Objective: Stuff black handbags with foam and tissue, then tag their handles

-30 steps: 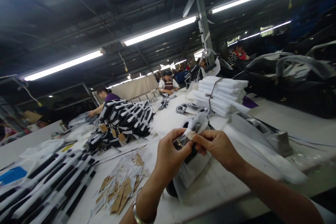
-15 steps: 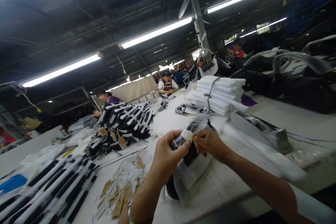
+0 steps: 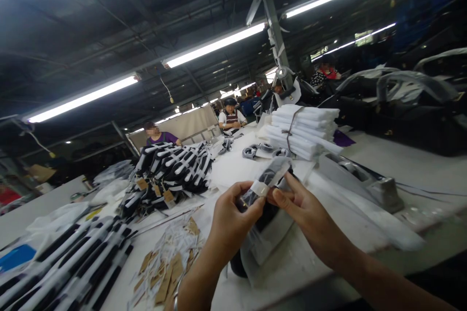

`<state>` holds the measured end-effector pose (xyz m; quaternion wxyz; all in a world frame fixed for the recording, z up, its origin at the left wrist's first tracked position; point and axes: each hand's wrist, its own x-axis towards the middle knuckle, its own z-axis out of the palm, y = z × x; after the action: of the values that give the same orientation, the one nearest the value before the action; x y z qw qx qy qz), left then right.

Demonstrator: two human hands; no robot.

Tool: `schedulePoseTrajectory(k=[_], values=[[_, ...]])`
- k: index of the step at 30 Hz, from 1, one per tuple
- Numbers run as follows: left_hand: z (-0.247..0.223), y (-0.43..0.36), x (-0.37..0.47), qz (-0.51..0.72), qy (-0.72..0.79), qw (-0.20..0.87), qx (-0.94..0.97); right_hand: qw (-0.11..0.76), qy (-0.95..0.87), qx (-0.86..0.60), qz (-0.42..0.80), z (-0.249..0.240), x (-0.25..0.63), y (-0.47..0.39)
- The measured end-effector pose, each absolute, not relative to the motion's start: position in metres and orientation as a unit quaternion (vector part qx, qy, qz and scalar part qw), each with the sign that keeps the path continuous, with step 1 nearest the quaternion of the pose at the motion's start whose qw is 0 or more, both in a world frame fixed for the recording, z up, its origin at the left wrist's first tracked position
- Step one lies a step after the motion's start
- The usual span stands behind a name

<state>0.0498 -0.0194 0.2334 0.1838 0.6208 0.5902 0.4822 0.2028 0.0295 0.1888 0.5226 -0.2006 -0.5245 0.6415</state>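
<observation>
My left hand (image 3: 237, 216) is closed around a dark coiled strap in clear plastic (image 3: 272, 171). A white band (image 3: 260, 188) wraps this bundle close to my left thumb and fingertips. My right hand (image 3: 304, 209) grips the bundle's right side, its thumb bent and fingers curled behind the plastic. Directly below both hands lies a dark item with pale translucent wrapping (image 3: 264, 245), partly hidden by my hands and wrists.
Black-and-white wrapped handles (image 3: 175, 165) are piled at the left, with more (image 3: 69, 262) nearer. Cardboard tags (image 3: 170, 272) lie beside my left forearm. White rolls (image 3: 302, 129), coiled straps (image 3: 250, 151), a grey tape dispenser (image 3: 365, 182) and black bags (image 3: 419, 112) stand beyond. Co-workers sit farther back.
My right hand has turned and shifted, from pinching at the white band to gripping the bundle's right side. My left hand keeps its hold. A co-worker at the left has straightened up.
</observation>
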Motion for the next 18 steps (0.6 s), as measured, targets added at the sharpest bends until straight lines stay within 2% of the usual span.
schedulePoseTrajectory(k=[4,8,12,16,18], values=[[0.23,-0.022,0.061,0.487,0.586,0.168,0.625,0.546,-0.499,-0.161,0.654,0.197,0.191,0.028],[0.224,-0.021,0.066,0.49,0.602,0.127,0.618,0.554,-0.465,-0.182,0.667,0.196,0.183,0.032],[0.219,-0.023,0.066,0.487,0.599,0.097,0.628,0.553,-0.497,-0.23,0.628,0.203,0.183,0.035],[0.218,-0.03,0.05,0.52,0.548,0.124,0.644,0.51,-0.563,-0.237,0.605,0.202,0.197,0.044],[0.214,-0.034,0.029,0.561,0.511,0.141,0.636,0.517,-0.58,-0.264,0.571,0.188,0.208,0.054]])
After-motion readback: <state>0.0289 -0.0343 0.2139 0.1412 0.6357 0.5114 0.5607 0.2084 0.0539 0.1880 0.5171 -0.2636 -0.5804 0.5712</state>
